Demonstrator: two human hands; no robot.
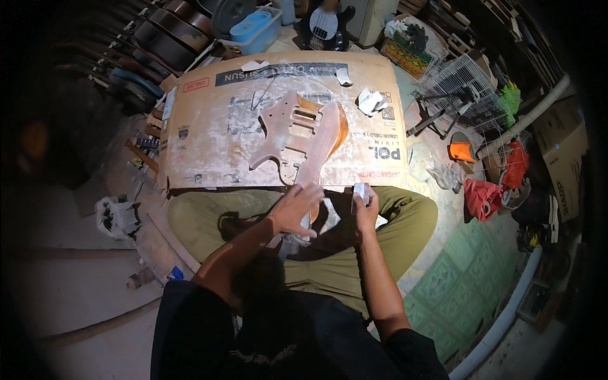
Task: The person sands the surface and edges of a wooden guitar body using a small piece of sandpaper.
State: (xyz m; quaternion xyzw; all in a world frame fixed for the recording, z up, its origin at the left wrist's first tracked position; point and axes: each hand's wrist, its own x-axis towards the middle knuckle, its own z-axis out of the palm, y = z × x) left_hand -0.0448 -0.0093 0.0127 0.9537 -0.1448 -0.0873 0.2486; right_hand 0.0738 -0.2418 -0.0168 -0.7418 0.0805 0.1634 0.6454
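An unfinished wooden guitar body [323,136], pale with orange edges and routed cavities, lies on a dusty cardboard sheet [202,126], its narrow end reaching toward my lap. My left hand [297,209] lies over that near end with fingers spread, seemingly touching it. Just right of it, at the cardboard's front edge, my right hand [366,209] grips a small block with pale paper [361,191], perhaps a sanding block. Crumpled white paper [372,102] and smaller scraps sit on the cardboard.
Several guitars [158,31] line the back left; a blue tub [256,35] and a black guitar [324,26] stand behind the cardboard. At right are a wire cage [459,88], an orange object [462,150] and red cloths [482,201]. My crossed legs are below the cardboard, a white bag [117,218] left.
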